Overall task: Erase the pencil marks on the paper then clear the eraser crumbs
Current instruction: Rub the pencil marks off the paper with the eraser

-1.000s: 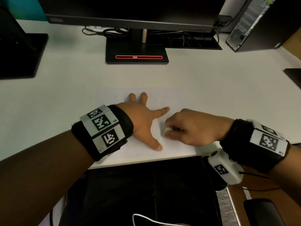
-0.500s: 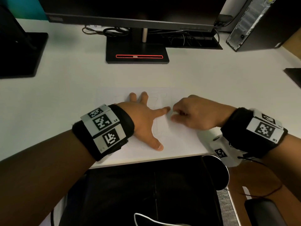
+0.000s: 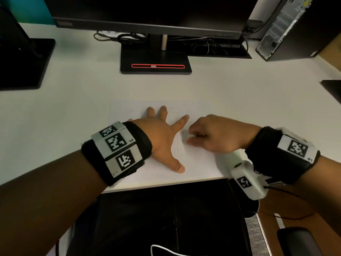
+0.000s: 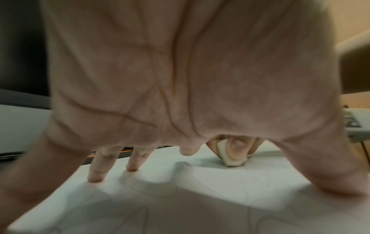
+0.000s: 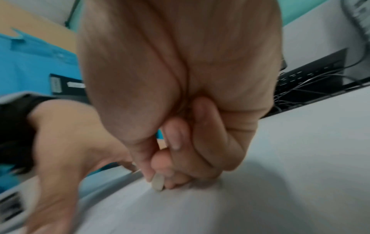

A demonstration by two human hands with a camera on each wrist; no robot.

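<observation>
A white sheet of paper [image 3: 195, 159] with faint pencil lines lies on the white desk near its front edge. My left hand [image 3: 162, 133] lies flat on the paper with fingers spread, pressing it down; the left wrist view shows those fingers [image 4: 100, 167] on the paper [image 4: 200, 197]. Just to its right, my right hand [image 3: 212, 135] pinches a small white eraser [image 3: 191, 136] against the paper. The eraser [image 4: 232, 156] shows between thumb and fingers in the left wrist view, and its tip [image 5: 157, 182] touches the sheet in the right wrist view. I cannot make out any crumbs.
A monitor stand [image 3: 156, 60] sits behind the paper, with cables [image 3: 129, 36] beside it. A second black stand [image 3: 22, 63] is at the left and a computer tower [image 3: 287, 28] at the back right. The desk's front edge [image 3: 166, 185] runs just below my hands.
My right hand, with the eraser, went away from me and to the right half a second ago, then came back toward me and to the left. The left hand has stayed pressed on the paper.
</observation>
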